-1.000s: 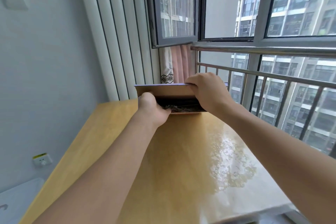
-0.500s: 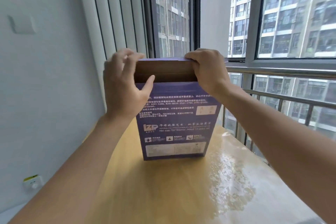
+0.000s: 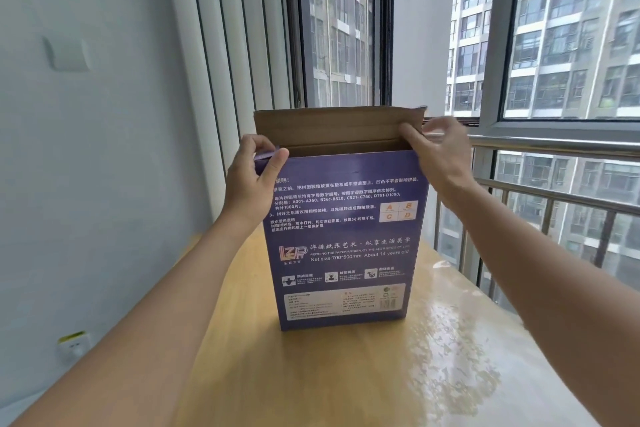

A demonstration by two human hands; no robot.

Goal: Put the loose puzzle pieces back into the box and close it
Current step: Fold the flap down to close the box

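The left hand [image 3: 254, 177] pinches a small purple side flap [image 3: 266, 155] at the top left corner of the puzzle box [image 3: 346, 239]; the right hand [image 3: 440, 152] grips the top right corner, its fingertips motion-blurred. The box stands upright on the glossy yellow wooden table [image 3: 346, 374], its brown cardboard lid flap [image 3: 339, 123] raised and its contents hidden. Half a second ago the flap was folded down beneath both hands; now the top is open.
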